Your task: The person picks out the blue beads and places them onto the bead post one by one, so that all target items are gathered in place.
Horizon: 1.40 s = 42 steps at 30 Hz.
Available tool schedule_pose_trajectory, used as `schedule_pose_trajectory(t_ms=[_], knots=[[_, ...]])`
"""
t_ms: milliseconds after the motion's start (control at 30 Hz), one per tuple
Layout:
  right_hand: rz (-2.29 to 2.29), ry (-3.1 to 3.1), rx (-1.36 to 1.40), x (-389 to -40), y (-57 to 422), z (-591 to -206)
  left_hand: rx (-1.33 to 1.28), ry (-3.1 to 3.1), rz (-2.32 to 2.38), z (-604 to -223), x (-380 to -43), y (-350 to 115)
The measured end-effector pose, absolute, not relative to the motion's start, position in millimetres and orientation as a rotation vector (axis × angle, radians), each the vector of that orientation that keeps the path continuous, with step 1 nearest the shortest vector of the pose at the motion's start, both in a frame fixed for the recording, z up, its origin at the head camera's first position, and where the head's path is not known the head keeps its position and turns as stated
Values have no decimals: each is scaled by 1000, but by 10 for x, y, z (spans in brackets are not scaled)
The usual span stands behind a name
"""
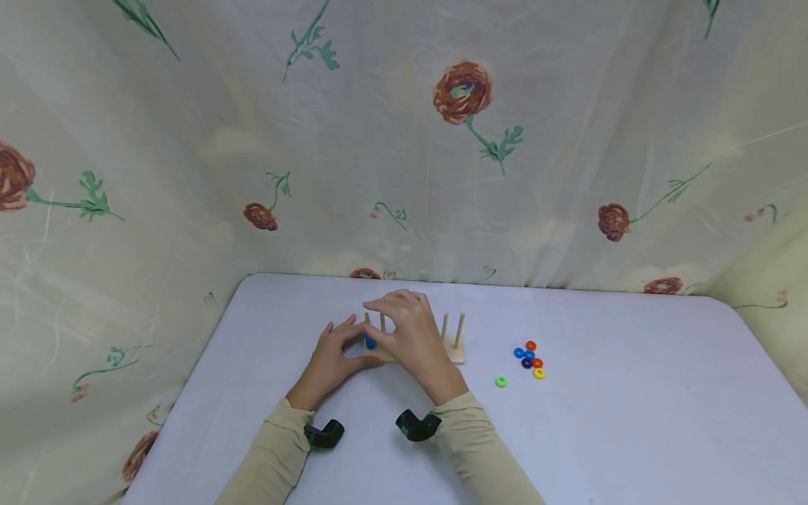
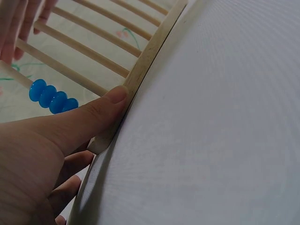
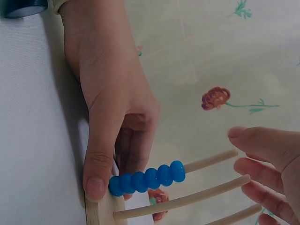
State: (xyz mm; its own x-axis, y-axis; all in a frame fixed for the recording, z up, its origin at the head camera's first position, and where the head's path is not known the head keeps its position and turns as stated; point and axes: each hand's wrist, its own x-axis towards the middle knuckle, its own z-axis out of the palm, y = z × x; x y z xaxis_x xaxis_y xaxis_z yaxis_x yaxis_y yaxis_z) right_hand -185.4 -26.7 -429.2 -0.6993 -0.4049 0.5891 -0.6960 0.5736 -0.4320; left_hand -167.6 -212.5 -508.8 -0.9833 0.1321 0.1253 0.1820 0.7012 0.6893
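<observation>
A wooden peg rack [image 1: 457, 353] stands on the white table, with a row of upright pegs. Stacked on its leftmost peg are several blue beads [image 3: 151, 179], seen also in the left wrist view. My left hand [image 1: 328, 362] grips the left end of the base, thumb on the front face and fingers behind. Around the top of the beaded peg, my right hand [image 1: 413, 333] hovers with thumb and fingers apart. In the right wrist view nothing shows between those fingertips [image 3: 237, 132]. From the head, this hand hides the middle pegs.
Right of the rack lies a loose group of beads: orange [image 1: 531, 346], blue [image 1: 519, 353], purple [image 1: 527, 363] and yellow [image 1: 539, 374]. A green bead [image 1: 501, 381] lies apart, nearer the rack. Behind the table's far edge hangs a flowered curtain [image 1: 353, 154].
</observation>
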Motion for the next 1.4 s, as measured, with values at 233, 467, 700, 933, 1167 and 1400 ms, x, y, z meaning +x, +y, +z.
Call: schedule_pose_trajectory(t_ms=[233, 467, 700, 933, 1167, 1400], knots=[[927, -2392, 882, -1854, -256, -4271, -257, -2837, -1161, -5091, -1675, -2128], [906, -2408, 884, -1859, -234, -4253, -242, -2842, -1178, -5081, -1665, -2121], [918, -2414, 831, -1869, -157, -4227, -235, -2842, -1168, -5108, -1678, -2132], [933, -2417, 814, -1908, -47, -4186, -241, -2834, -1171, -5085, -1683, -2120], [944, -2473, 779, -1948, 180, -4151, -244, -2828, -1154, -5095, -1699, -2118], [975, -2481, 730, -1951, 468, -4134, -253, -2828, -1172, -5096, -1693, -2129]])
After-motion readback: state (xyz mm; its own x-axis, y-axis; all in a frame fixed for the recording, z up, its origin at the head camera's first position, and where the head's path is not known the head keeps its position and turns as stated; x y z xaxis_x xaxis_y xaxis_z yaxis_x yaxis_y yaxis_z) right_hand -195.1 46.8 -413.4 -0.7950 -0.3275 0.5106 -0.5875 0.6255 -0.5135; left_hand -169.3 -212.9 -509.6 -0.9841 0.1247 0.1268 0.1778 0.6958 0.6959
